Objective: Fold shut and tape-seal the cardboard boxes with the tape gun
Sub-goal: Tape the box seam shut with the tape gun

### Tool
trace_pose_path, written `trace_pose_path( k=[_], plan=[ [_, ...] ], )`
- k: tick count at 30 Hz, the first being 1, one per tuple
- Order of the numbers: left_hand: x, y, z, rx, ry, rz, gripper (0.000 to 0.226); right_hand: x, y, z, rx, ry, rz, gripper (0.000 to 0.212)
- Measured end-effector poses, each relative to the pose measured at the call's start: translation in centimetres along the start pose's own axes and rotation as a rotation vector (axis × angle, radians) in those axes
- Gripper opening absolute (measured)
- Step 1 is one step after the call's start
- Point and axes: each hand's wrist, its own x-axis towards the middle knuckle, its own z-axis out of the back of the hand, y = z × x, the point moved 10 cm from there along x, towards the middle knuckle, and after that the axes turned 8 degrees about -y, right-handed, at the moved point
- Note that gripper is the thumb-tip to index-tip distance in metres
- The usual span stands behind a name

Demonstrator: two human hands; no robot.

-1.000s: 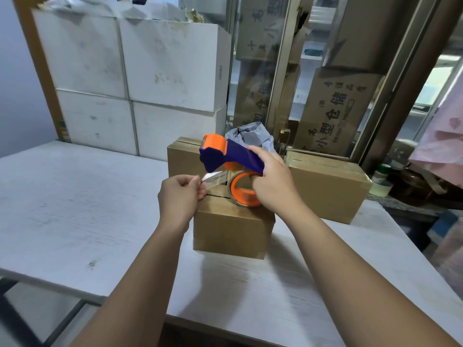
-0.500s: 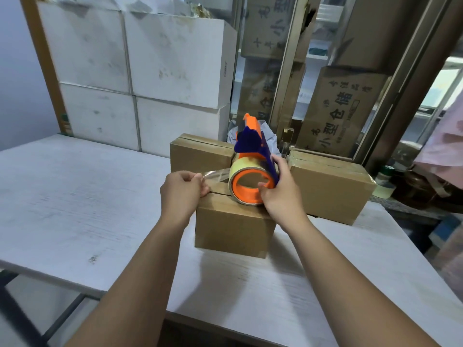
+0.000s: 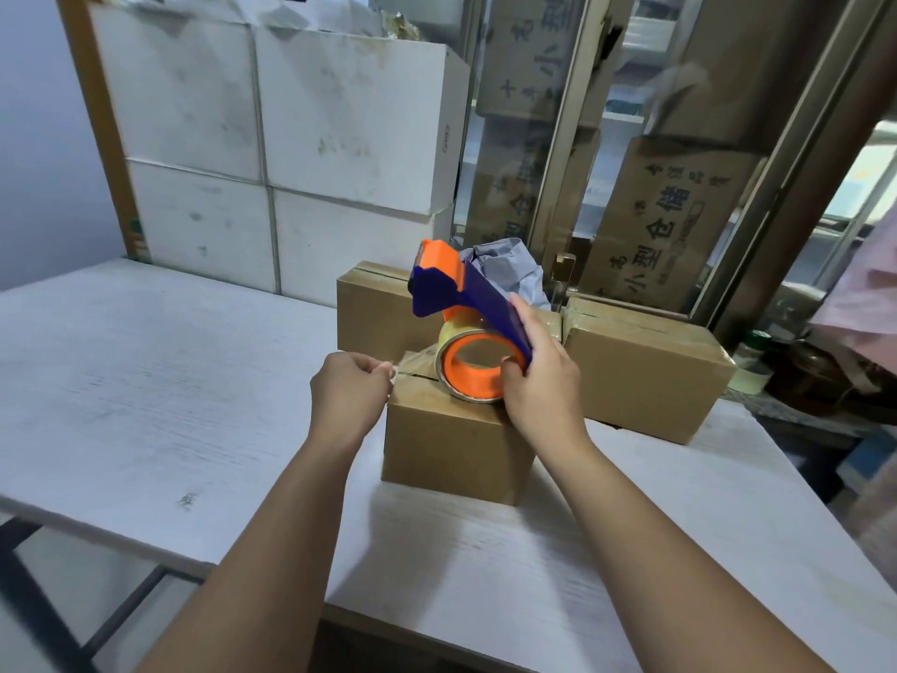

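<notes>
Pinching the free end of the clear tape strip (image 3: 415,364) between thumb and curled fingers, the left grip (image 3: 349,391) holds it at the top left edge of the small brown cardboard box (image 3: 451,444). The right grip (image 3: 539,386) is curled round the blue-and-orange plastic tape gun (image 3: 461,303), whose roll rests on the box top. This box stands on the white wood-grain worktop (image 3: 145,381), flaps folded shut, its centre seam apparently bare. Folding looks done here and taping is only starting: the strip has yet to be stuck down, run across and cut. Behind it, the right-hand brown carton (image 3: 640,376) looks glossy with tape; the left-hand brown carton (image 3: 369,308) I cannot judge.
</notes>
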Motion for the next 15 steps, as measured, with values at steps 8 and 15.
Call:
trace_pose_path(
  k=[8,15],
  plan=[
    [0.18,0.31,-0.41,0.011,0.029,0.015,0.02,-0.12,0.36,0.0,-0.032,-0.003,0.026,0.074],
    [-0.2,0.88,-0.82,-0.015,0.051,0.053,0.03,-0.19,0.36,-0.08,-0.017,-0.007,0.019,0.073]
  ],
)
